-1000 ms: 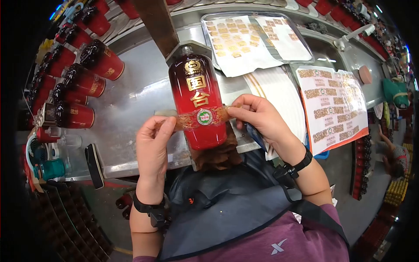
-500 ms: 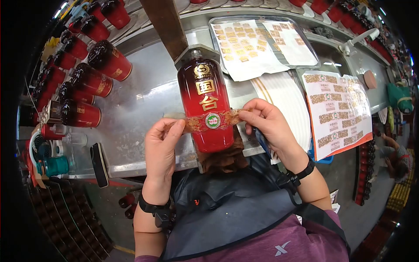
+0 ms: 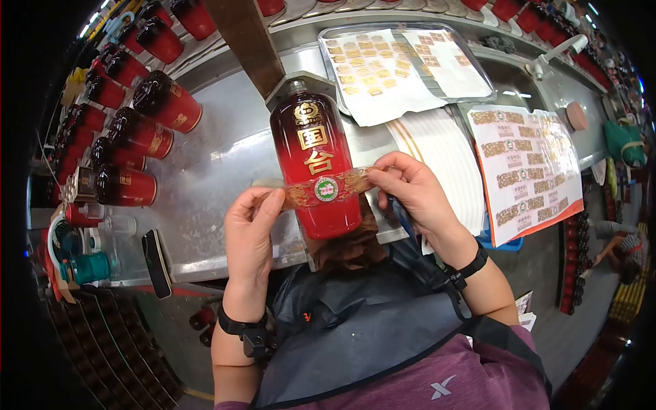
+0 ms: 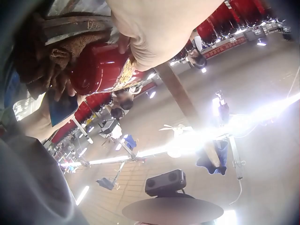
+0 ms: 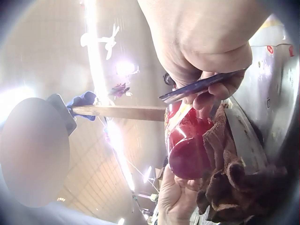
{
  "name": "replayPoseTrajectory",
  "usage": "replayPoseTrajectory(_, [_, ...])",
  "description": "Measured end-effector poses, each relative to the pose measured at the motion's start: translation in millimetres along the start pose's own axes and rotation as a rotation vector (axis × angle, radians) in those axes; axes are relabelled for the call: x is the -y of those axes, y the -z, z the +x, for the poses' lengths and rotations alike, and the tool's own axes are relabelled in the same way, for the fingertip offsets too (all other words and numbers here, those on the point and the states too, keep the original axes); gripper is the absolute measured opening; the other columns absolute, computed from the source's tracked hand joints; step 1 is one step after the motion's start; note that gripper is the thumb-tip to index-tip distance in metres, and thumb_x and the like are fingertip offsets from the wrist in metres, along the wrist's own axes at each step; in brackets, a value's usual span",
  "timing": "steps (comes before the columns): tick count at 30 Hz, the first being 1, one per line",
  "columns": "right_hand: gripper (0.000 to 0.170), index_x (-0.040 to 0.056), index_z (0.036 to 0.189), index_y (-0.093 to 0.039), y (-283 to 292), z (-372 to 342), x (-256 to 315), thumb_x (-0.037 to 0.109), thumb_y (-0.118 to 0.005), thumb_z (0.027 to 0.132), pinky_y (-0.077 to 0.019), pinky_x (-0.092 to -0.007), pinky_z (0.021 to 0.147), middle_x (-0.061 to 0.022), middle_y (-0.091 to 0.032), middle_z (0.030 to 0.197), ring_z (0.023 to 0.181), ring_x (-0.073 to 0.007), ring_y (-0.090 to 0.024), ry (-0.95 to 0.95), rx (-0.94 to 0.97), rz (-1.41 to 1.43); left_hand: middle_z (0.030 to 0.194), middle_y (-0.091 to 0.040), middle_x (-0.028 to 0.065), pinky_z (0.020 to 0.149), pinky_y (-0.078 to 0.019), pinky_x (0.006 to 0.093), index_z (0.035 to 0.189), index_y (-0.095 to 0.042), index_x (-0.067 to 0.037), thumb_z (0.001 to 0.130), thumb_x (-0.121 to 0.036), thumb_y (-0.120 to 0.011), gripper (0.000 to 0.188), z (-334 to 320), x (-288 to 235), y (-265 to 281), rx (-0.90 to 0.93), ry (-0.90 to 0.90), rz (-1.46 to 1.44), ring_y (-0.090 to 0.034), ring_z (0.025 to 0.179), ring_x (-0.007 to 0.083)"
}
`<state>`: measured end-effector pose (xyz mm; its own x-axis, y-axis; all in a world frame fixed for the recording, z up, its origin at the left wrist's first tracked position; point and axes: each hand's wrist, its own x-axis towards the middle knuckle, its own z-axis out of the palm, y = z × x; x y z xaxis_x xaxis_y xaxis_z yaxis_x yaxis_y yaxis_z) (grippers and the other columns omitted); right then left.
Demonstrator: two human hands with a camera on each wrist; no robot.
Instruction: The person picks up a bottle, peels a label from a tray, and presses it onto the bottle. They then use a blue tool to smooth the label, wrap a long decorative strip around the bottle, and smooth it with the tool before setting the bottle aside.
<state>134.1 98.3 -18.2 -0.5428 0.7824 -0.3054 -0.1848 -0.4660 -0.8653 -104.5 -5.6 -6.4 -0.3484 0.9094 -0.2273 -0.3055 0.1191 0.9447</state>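
A red bottle (image 3: pixel 311 130), dark toward its neck and marked with gold characters, lies on its back in a holder on the metal bench. Across its lower part stretches a gold-patterned label strip (image 3: pixel 348 186) with a round green-and-white emblem. My left hand (image 3: pixel 251 222) pinches the strip's left end between thumb and forefinger. At the other end, my right hand (image 3: pixel 413 195) pinches it the same way. A dark blue flat blade-like piece (image 5: pixel 201 86) is tucked in the right hand's lower fingers. Brown cloth (image 3: pixel 348 249) lies bunched under the bottle's base.
A metal tray (image 3: pixel 328 89) with small gold labels on white paper stands beyond the bottle. To the right are a folded white towel (image 3: pixel 444 171) and a sheet of label strips (image 3: pixel 529 171). More red bottles (image 3: pixel 167 102) and a phone (image 3: pixel 156 263) are at left.
The head view has shifted slightly. Both hands keep their pinch on the label strip, which stays over the same part of the bottle and now looks a little flatter.
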Motion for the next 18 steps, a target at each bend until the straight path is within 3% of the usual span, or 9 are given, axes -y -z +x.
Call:
replayPoseTrajectory(2, [0.011,0.0034,0.100,-0.064,0,1,-2,0.013,-0.067,0.095,-0.0456,-0.0195,0.062,-0.0041,-0.071,0.088,0.067,-0.0056,-0.058,-0.011,-0.002,0.002,0.093,-0.071,0.0052,0.085,-0.0487,0.0250,0.101,-0.068,0.001,0.094,-0.006,-0.066,0.010,0,0,0,-0.001,0.005,0.003,-0.065,0.088,0.0107])
replayPoseTrajectory(5, [0.012,0.0034,0.100,-0.064,-1,2,-4,0.014,-0.067,0.095,-0.0455,-0.0191,0.063,-0.0031,-0.071,0.088,0.069,-0.0048,-0.058,-0.022,-0.001,0.002,0.108,-0.068,0.0073,0.090,-0.0483,0.0258,0.112,-0.064,0.002,0.095,-0.006,-0.065,0.019,1,1,-5,0.030,0.007,-0.014,-0.063,0.097,0.0118])
replayPoseTrajectory(7, [0.012,0.0034,0.100,-0.064,-2,2,-4,0.014,-0.067,0.095,-0.0456,-0.0190,0.063,-0.0026,-0.071,0.088,0.070,-0.0045,-0.058,-0.018,-0.002,0.007,0.126,-0.059,0.0117,0.100,-0.0452,0.0311,0.127,-0.057,0.002,0.096,-0.007,-0.062,0.033,3,5,-8,-0.100,-0.108,0.122,-0.058,0.114,0.0164])
replayPoseTrajectory(8, [0.012,0.0034,0.100,-0.064,-4,2,-3,0.014,-0.067,0.095,-0.0458,-0.0191,0.064,-0.0024,-0.071,0.088,0.070,-0.0044,-0.057,-0.025,0.001,0.010,0.126,-0.059,0.0117,0.100,-0.0452,0.0311,0.127,-0.057,0.002,0.096,-0.007,-0.062,0.033,5,3,-8,-0.093,-0.106,0.131,-0.058,0.114,0.0164])
replayPoseTrajectory(10, [0.013,0.0035,0.100,-0.065,-3,2,-3,0.015,-0.067,0.095,-0.0461,-0.0193,0.064,-0.0021,-0.071,0.088,0.070,-0.0043,-0.057,-0.026,-0.002,0.025,0.138,-0.051,0.0150,0.107,-0.0393,0.0360,0.137,-0.049,0.001,0.096,-0.010,-0.061,0.043,10,-6,-5,-0.206,-0.456,0.600,-0.051,0.126,0.0216])
replayPoseTrajectory(11, [0.013,0.0034,0.100,-0.064,-2,3,-4,0.015,-0.068,0.094,-0.0463,-0.0194,0.064,-0.0024,-0.071,0.089,0.071,-0.0045,-0.058,-0.032,0.015,0.016,0.137,-0.051,0.0184,0.110,-0.0360,0.0392,0.143,-0.043,0.002,0.094,-0.017,-0.064,0.057,8,-16,-3,-0.129,-0.505,0.780,-0.049,0.129,0.0259])
replayPoseTrajectory(14, [0.015,0.0031,0.100,-0.064,-1,3,-2,0.016,-0.069,0.093,-0.0466,-0.0196,0.065,-0.0025,-0.070,0.088,0.071,-0.0046,-0.058,-0.042,0.035,-0.002,0.139,-0.050,0.0214,0.110,-0.0358,0.0403,0.148,-0.036,0.002,0.090,-0.024,-0.069,0.071,-2,-31,-28,0.106,-0.535,0.956,-0.049,0.130,0.0286])
replayPoseTrajectory(15, [0.016,0.0028,0.100,-0.064,-1,2,-1,0.016,-0.070,0.093,-0.0468,-0.0197,0.065,-0.0024,-0.070,0.088,0.071,-0.0047,-0.059,-0.046,0.045,-0.019,0.139,-0.049,0.0254,0.110,-0.0358,0.0410,0.149,-0.029,0.006,0.088,-0.027,-0.072,0.082,-3,-34,-39,0.148,-0.419,0.909,-0.049,0.131,0.0310])
replayPoseTrajectory(18, [0.017,0.0021,0.100,-0.063,-1,0,3,0.015,-0.070,0.092,-0.0473,-0.0203,0.064,-0.0015,-0.068,0.086,0.072,-0.0048,-0.059,-0.019,0.077,-0.002,0.136,-0.051,0.0271,0.109,-0.0376,0.0401,0.148,-0.028,0.010,0.088,-0.025,-0.073,0.083,3,-27,-47,0.125,-0.376,0.788,-0.052,0.128,0.0322])
